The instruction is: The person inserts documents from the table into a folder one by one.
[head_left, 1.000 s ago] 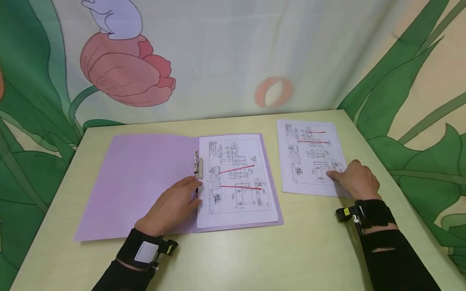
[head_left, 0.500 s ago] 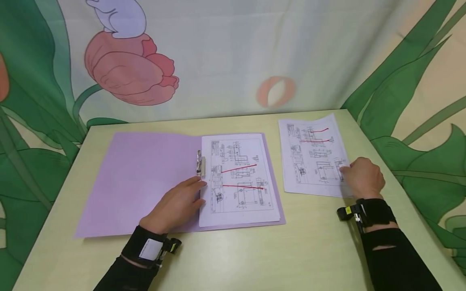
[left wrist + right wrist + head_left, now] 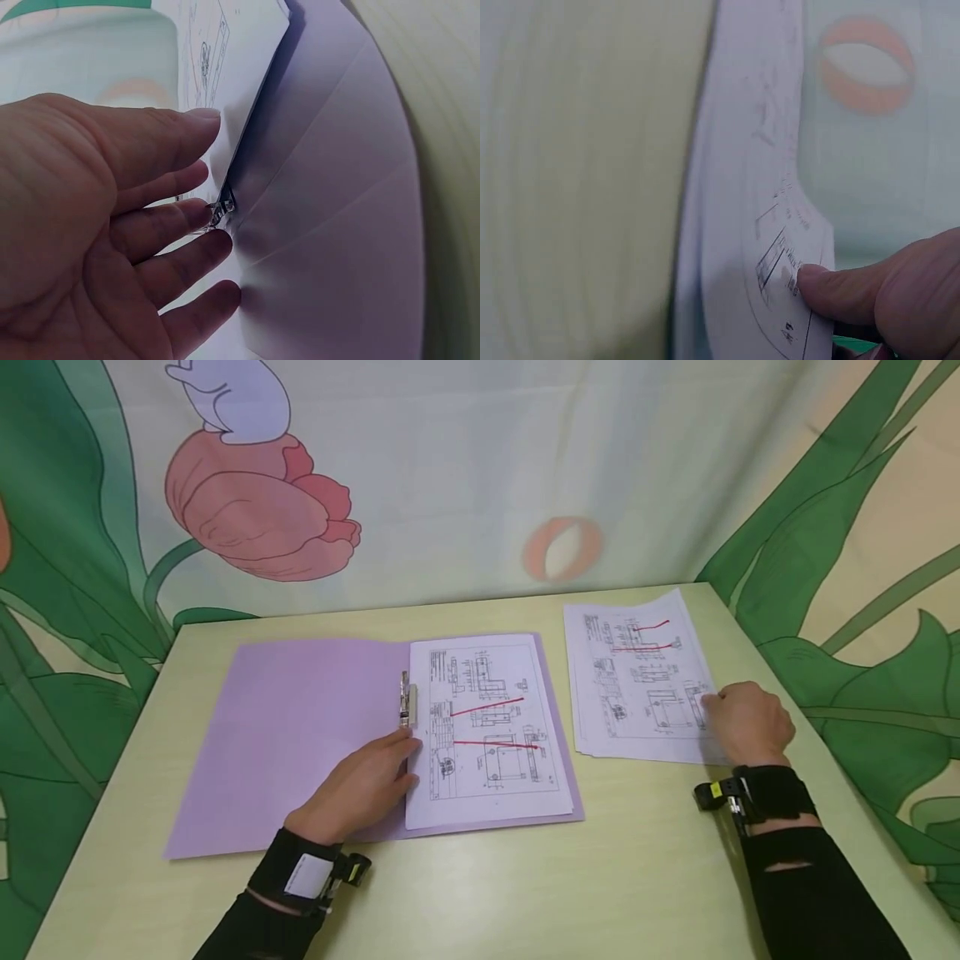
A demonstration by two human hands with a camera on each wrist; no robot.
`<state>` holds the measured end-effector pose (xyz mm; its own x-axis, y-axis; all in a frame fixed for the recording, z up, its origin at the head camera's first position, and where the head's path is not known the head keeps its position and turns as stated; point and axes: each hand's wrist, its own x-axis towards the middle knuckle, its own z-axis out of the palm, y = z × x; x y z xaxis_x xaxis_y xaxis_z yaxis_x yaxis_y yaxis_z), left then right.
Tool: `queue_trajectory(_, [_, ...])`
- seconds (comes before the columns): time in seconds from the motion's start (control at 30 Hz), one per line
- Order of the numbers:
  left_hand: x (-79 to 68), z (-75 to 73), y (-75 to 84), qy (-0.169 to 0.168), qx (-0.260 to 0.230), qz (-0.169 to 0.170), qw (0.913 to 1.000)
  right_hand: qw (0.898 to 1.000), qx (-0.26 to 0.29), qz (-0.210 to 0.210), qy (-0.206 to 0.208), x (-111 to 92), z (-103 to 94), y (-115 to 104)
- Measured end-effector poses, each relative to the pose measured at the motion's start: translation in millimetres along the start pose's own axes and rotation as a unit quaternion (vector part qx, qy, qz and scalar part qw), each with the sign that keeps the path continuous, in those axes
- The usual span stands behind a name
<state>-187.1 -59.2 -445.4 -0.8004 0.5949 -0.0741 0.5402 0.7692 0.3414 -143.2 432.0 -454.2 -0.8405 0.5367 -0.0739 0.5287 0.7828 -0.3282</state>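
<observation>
A purple folder (image 3: 300,727) lies spread on the table, with a sheet of technical drawings (image 3: 491,785) on its right half, marked by two red lines. Beside the metal clip (image 3: 405,697) at the fold, my left hand (image 3: 356,785) rests with relaxed fingers; the left wrist view shows the fingertips right at the clip and the sheets' edge. At the right, my right hand (image 3: 750,722) pinches the right edge of the top loose sheet (image 3: 637,693), thumb on top. That edge curves up, and another sheet's edge shows underneath. The fingers beneath are mostly hidden.
The pale table (image 3: 540,893) has its back edge against a hanging curtain (image 3: 465,485) printed with flowers and leaves. A strip of tabletop separates the folder from the loose sheets.
My right hand has gone from thumb on the sheet to pinching its right edge. The sheet's far right corner has risen, and the top sheet now sits slightly offset. The left hand stays by the clip.
</observation>
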Motion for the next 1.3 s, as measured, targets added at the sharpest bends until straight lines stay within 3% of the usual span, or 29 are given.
queue_trajectory(0.17, [-4.1, -1.0, -0.9, 0.008, 0.006, 0.001, 1.0000, 0.998, 0.044, -0.037, 0.031, -7.9, -10.5, -9.1])
queue_trajectory(0.33, [-5.8, -2.6, -0.8, 0.017, 0.019, 0.013, 0.9996, 0.993, 0.095, -0.061, 0.040, -18.9, -33.4, -24.3])
queue_trajectory(0.53, [-3.1, -0.5, 0.4, 0.022, 0.039, 0.029, 0.9985, 0.980, 0.156, -0.076, 0.094, -36.1, -59.3, -48.7])
queue_trajectory(0.67, [-0.5, 2.7, 1.5, 0.025, 0.052, 0.041, 0.9975, 0.970, 0.217, -0.060, 0.095, -50.0, -57.9, -66.9])
queue_trajectory(0.77, [0.7, 3.5, 1.7, 0.018, 0.058, 0.038, 0.9974, 0.958, 0.274, -0.040, 0.067, -62.4, -46.3, -83.7])
queue_trajectory(0.87, [1.7, 2.2, 2.5, 0.003, 0.050, 0.020, 0.9985, 0.940, 0.338, -0.044, 0.023, -75.9, -26.6, -100.9])
queue_trajectory(1.03, [1.1, -1.1, 0.3, -0.006, 0.004, -0.005, 1.0000, 0.903, 0.410, -0.077, -0.103, -97.9, 16.6, -122.0])
queue_trajectory(1.13, [-1.7, -4.3, -4.7, 0.002, -0.010, -0.022, 0.9997, 0.903, 0.392, -0.078, -0.155, -104.8, 36.2, -128.6])
queue_trajectory(1.3, [-8.4, -10.4, -9.8, 0.002, 0.000, -0.021, 0.9998, 0.921, 0.337, -0.086, -0.175, -107.0, 49.2, -132.2])
